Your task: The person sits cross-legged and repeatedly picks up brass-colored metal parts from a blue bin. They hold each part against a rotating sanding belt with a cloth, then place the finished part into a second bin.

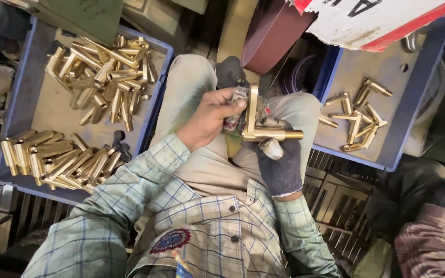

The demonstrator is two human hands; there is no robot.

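Note:
I look down at my lap. My left hand (pixel 211 116), bare, presses a dirty rag (pixel 234 119) against an L-shaped brass handle (pixel 257 121). My right hand (pixel 280 162), in a dark knit glove, grips the handle from below, with its round bar pointing right. The handle stands just below a brown sanding belt (pixel 273 32) that slants down toward my knees. Both sleeves are green plaid.
A blue crate (pixel 27 77) on the left holds two heaps of brass parts (pixel 104 72). Another blue crate (pixel 413 98) on the right holds several L-shaped brass handles (pixel 359 116). Another person's striped sleeve (pixel 423 242) shows at the lower right. A metal grate lies under me.

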